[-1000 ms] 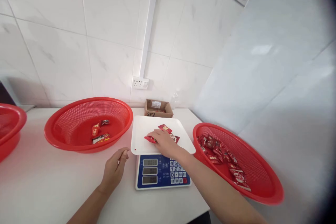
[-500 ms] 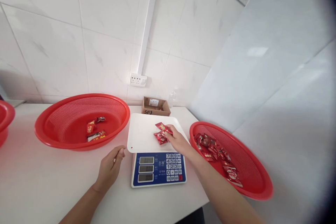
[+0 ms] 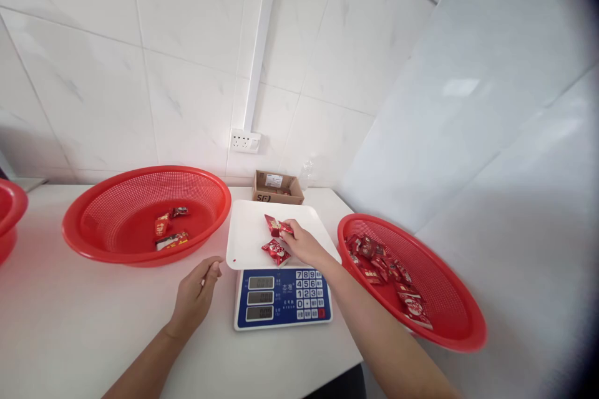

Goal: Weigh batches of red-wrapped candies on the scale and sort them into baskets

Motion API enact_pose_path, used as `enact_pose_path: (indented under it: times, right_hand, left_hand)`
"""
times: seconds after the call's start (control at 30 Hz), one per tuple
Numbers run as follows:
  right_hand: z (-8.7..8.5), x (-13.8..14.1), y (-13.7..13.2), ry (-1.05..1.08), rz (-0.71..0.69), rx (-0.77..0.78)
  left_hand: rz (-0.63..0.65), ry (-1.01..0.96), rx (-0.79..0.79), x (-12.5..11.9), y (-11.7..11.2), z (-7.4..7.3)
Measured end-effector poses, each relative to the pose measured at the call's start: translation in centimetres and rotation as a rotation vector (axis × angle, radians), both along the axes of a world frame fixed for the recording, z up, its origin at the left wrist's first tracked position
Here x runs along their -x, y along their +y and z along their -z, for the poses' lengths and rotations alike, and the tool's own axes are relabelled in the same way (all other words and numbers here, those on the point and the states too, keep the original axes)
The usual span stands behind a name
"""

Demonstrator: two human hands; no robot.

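My right hand point(image 3: 302, 242) is over the white weighing pan point(image 3: 248, 230), its fingers closed on a small red snack packet point(image 3: 275, 225). Just in front of that, a second red packet point(image 3: 276, 252) with white lettering lies on the pan. My left hand point(image 3: 196, 290) is beside the pan's near left corner, fingers curled together with nothing visible in them. Below the pan is the blue keypad and display panel of the digital scale point(image 3: 283, 299); its digits are too faint to read surely.
To the left a red basket point(image 3: 88, 243) contains a few wrapped snacks point(image 3: 171, 240). Another red basket point(image 3: 461, 318) at right holds several red packets point(image 3: 379, 265). Behind the scale are a cardboard box point(image 3: 278, 188) and a clear plastic bottle point(image 3: 306, 173). A further red basket point(image 3: 12, 199) is cut off at far left.
My right hand has shifted slightly left over the pan with one packet. The other packet now lies apart from the fingers on the pan. My left hand has barely moved.
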State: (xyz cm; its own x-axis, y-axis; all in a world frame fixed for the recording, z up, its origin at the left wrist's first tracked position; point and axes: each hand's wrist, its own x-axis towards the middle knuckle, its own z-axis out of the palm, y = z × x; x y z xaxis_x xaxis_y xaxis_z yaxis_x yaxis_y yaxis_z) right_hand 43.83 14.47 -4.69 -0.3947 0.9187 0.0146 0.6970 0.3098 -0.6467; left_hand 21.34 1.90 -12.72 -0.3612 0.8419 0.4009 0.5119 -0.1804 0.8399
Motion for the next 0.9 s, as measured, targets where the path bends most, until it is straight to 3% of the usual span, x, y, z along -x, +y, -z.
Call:
enact_pose_path:
  times: [0.37, 0.57, 0.67, 0.8, 0.9]
  right_hand:
    - [-0.9, 0.5, 0.1, 0.149, 0.003, 0.035]
    - [-1.1, -0.5, 1.0, 0.321, 0.095, -0.090]
    - [-0.6, -0.5, 1.7, 0.375, 0.121, -0.014]
    - [0.1, -0.1, 2.1, 0.245, 0.132, -0.063]
    - [0.5, 0.1, 1.8, 0.130, -0.001, -0.139]
  left_hand:
    - [-0.007, -0.005, -0.003, 0.1, -0.1, 0.2]
    - [-0.003, -0.010, -0.009, 0.0, -0.1, 0.1]
    - [-0.006, 0.002, -0.014, 0.0, -0.1, 0.0]
    - [-0.015, 0.007, -0.014, 0.0, -0.1, -0.1]
    - [-0.012, 0.006, -0.004, 0.1, -0.1, -0.1]
